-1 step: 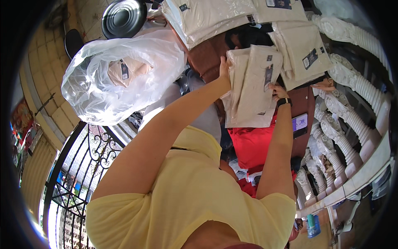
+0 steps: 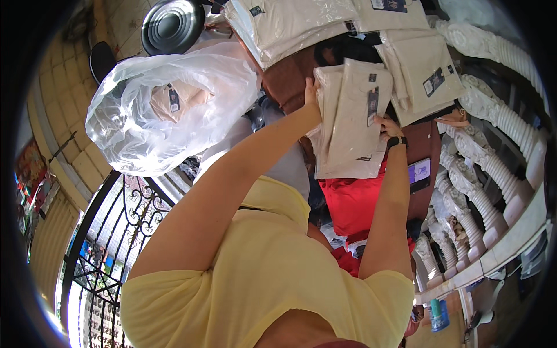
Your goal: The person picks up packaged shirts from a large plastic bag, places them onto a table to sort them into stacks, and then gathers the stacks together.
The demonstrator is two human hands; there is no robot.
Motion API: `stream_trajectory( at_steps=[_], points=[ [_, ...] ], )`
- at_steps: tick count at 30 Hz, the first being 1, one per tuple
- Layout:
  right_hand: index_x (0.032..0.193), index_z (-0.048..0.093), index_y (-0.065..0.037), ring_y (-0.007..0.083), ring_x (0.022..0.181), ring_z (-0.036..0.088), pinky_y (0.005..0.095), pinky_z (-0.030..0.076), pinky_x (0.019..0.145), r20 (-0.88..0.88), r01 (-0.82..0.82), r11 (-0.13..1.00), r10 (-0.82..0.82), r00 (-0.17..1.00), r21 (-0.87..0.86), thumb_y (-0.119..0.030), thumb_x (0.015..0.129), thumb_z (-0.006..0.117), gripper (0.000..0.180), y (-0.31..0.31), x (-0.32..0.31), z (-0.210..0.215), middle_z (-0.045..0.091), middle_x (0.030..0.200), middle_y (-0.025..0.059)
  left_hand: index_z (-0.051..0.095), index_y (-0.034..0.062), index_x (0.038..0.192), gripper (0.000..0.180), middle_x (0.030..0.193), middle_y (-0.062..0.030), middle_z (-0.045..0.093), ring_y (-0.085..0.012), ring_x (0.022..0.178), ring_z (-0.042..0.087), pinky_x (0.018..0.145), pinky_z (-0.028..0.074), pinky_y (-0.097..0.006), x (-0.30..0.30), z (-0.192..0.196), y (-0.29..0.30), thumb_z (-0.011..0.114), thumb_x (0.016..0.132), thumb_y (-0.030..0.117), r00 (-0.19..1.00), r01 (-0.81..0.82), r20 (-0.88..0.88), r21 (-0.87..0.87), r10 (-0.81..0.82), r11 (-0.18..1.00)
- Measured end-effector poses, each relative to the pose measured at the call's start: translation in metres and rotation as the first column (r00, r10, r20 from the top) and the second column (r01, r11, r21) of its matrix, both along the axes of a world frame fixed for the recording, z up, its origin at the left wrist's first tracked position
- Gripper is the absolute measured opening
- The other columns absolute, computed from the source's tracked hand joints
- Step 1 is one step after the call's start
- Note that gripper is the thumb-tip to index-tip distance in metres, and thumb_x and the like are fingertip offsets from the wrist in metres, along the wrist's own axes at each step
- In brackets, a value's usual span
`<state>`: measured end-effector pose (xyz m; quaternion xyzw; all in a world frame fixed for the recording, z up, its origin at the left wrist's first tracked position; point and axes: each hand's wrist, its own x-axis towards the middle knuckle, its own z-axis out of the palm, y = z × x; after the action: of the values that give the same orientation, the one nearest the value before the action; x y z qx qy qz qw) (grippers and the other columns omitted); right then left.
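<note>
My left hand [image 2: 313, 98] grips the left edge of a small stack of folded beige garments in clear plastic bags [image 2: 354, 122]. At the stack's right edge, beside a dark printed tag, my right hand [image 2: 389, 127] holds it with closed fingers, and that wrist wears a dark watch. The packs are fanned a little and overlap, so their exact number is hard to tell. Beneath their lower edge lies red fabric [image 2: 351, 203]. Another pile of bagged beige garments [image 2: 422, 78] rests just right of the held stack.
More bagged beige garments [image 2: 293, 26] lie on the brown surface [image 2: 293, 78] at the far side. A large clear plastic bag [image 2: 226, 81] at the left holds similar packs. A phone [image 2: 419, 174] lies at the right, near a row of white balusters [image 2: 493, 107]. A black gate [image 2: 110, 255] stands lower left.
The upper part of the held stack has shifted slightly to the left, and my right hand has moved a little left with it. Both hands keep their grip.
</note>
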<state>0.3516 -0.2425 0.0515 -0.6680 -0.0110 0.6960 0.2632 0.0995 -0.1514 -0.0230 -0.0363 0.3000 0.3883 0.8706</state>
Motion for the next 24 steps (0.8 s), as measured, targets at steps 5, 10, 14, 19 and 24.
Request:
stream_trajectory(
  at_steps=[5, 10, 14, 19, 24],
  points=[
    [0.104, 0.056, -0.011, 0.0010, 0.056, 0.043, 0.0172, 0.038, 0.054, 0.026, -0.116, 0.993, 0.116, 0.993, -0.003, -0.026, 0.068, 0.080, 0.046, 0.021, -0.013, 0.005, 0.057, 0.082, -0.0066, 0.053, 0.0121, 0.129, 0.061, 0.125, -0.0146, 0.058, -0.0323, 0.112, 0.057, 0.096, 0.045, -0.045, -0.020, -0.017, 0.035, 0.040, 0.090, 0.057, 0.836, 0.147, 0.549, -0.245, 0.011, 0.958],
    [0.126, 0.045, -0.007, 0.0158, 0.089, 0.060, 0.0322, 0.049, 0.074, 0.054, -0.186, 0.982, 0.187, 0.981, -0.016, -0.027, 0.064, 0.083, 0.076, 0.052, -0.030, 0.031, 0.061, 0.106, 0.0048, 0.052, 0.0104, 0.129, 0.048, 0.123, -0.0119, 0.058, -0.0287, 0.113, 0.055, 0.096, 0.044, -0.040, -0.049, -0.041, -0.002, 0.049, 0.091, 0.040, 0.737, 0.551, -0.674, 0.564, -0.042, 0.616],
    [0.126, 0.046, -0.005, 0.0190, 0.093, 0.061, 0.0332, 0.049, 0.081, 0.022, -0.353, 0.934, 0.353, 0.935, 0.052, -0.026, 0.065, 0.084, 0.074, 0.084, -0.039, 0.022, 0.062, 0.107, 0.0076, 0.061, 0.0052, 0.115, 0.034, 0.111, -0.0153, 0.062, -0.0248, 0.100, 0.059, 0.083, 0.048, -0.041, -0.134, -0.069, 0.004, 0.056, 0.090, 0.028, 0.547, 0.835, -0.808, 0.508, 0.220, -0.211],
    [0.122, 0.052, -0.001, 0.0181, 0.097, 0.061, 0.0307, 0.048, 0.085, 0.030, -0.372, 0.919, 0.372, 0.928, 0.133, -0.023, 0.067, 0.084, 0.068, 0.096, -0.053, 0.005, 0.064, 0.107, 0.0099, 0.063, 0.0010, 0.099, 0.021, 0.090, -0.0159, 0.063, -0.0318, 0.087, 0.056, 0.082, 0.044, -0.042, -0.186, 0.051, 0.028, 0.057, 0.082, 0.012, 0.158, 0.982, -0.985, 0.149, 0.070, -0.117],
    [0.127, 0.049, 0.001, 0.0182, 0.103, 0.058, 0.0304, 0.044, 0.093, 0.136, -0.549, 0.833, 0.537, 0.833, 0.067, -0.025, 0.064, 0.086, 0.078, 0.102, -0.043, -0.003, 0.060, 0.118, 0.0119, 0.052, 0.0016, 0.111, 0.028, 0.081, -0.0090, 0.057, -0.0267, 0.060, 0.051, 0.063, 0.046, -0.033, -0.212, 0.097, 0.013, 0.056, 0.086, 0.013, 0.349, 0.937, -0.931, 0.349, -0.109, 0.025]
  ],
)
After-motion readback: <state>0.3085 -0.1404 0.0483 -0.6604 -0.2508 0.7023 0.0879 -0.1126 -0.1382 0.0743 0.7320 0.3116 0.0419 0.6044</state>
